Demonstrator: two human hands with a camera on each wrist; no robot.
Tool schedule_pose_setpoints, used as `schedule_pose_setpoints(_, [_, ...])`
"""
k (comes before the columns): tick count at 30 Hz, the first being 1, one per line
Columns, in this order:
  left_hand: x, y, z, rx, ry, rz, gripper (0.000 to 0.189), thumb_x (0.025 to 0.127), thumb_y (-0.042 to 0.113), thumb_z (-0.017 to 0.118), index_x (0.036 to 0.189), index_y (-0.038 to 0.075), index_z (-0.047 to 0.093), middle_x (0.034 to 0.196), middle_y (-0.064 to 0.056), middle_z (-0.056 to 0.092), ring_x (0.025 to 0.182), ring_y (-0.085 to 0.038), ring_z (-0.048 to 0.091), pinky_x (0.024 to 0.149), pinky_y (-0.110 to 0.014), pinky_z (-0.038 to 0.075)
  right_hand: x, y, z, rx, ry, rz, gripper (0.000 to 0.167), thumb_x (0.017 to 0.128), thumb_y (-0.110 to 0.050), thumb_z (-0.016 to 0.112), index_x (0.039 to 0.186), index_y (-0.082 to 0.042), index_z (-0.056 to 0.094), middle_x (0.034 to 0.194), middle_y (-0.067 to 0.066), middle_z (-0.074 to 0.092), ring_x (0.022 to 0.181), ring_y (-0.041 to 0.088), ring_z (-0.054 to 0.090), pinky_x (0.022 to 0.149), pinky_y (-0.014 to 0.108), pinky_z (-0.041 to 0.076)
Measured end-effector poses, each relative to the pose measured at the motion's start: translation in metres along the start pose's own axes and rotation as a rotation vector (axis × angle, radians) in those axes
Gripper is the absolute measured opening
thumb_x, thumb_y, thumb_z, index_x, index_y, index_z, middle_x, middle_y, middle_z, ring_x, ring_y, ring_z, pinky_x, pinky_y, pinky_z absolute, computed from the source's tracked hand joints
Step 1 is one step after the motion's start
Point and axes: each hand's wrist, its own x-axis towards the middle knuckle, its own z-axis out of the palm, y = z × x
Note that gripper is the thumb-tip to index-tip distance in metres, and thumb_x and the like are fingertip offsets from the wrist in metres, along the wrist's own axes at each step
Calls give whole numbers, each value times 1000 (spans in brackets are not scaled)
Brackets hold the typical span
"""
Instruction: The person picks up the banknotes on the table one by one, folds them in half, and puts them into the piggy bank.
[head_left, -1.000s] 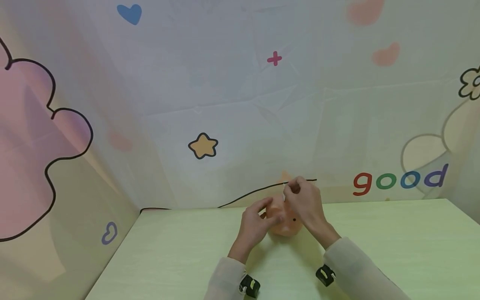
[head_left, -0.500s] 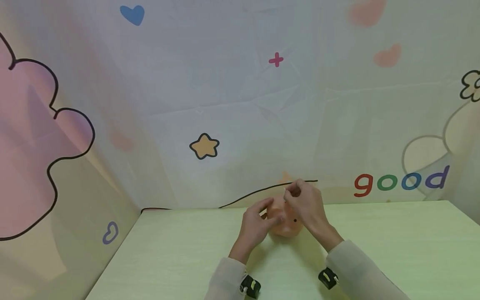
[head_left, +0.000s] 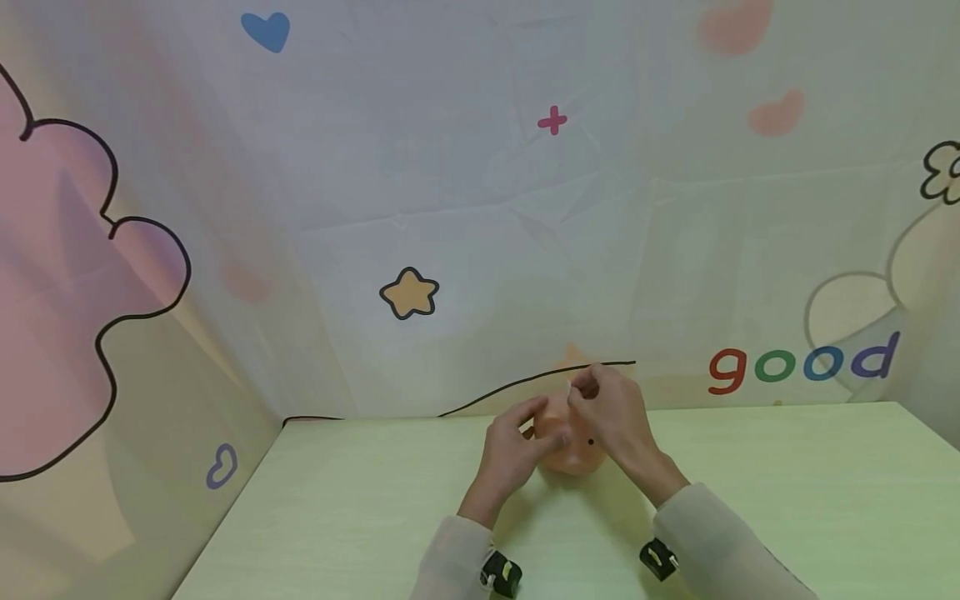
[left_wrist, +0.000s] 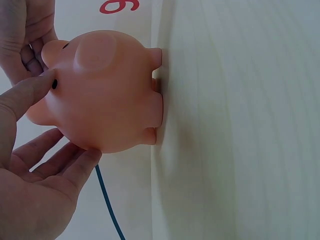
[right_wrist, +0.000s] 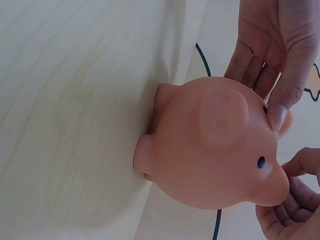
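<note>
A round pink piggy bank (head_left: 567, 454) stands upright on its short feet on the table (head_left: 360, 508), its snout (left_wrist: 97, 51) towards the person. My left hand (head_left: 510, 448) holds it from the side. The left thumb (right_wrist: 286, 100) lies by one eye and the fingers reach round behind. Over the pig's top, my right hand (head_left: 613, 412) pinches a thin pale piece (head_left: 569, 385), seen almost edge-on; its kind is too small to tell. In the right wrist view, the right fingers (right_wrist: 295, 200) are close by the pig's ear, and the piece is hidden.
A printed cloth backdrop (head_left: 480, 317) rises right behind the piggy bank at the table's back edge. Another cloth wall (head_left: 172, 417) closes the left side. Pale tabletop extends to both sides of the hands.
My right hand has sunk slightly towards the pig's top, with the pale piece still pinched. The left hand and the piggy bank have stayed in place; the view has shifted a little.
</note>
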Motion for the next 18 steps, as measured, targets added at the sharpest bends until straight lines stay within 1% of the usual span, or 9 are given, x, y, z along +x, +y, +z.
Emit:
schedule_pose_setpoints(11, [1, 0, 0, 0, -7, 8, 60, 95, 17, 84, 145, -6, 60, 147, -18, 61, 140, -36, 55, 112, -48, 50, -4, 0, 0, -20, -16, -23, 6, 91, 3, 67, 94, 2, 72, 88, 11, 70, 80, 27, 67, 71, 40, 59])
schedule_pose_setpoints(18, [0, -1, -1, -16, -15, 5, 60, 95, 17, 84, 145, -7, 60, 147, -18, 61, 140, -36, 54, 112, -49, 49, -5, 2, 0, -53, -40, -28, 4, 92, 2, 69, 95, 3, 71, 90, 11, 70, 82, 27, 67, 72, 43, 60])
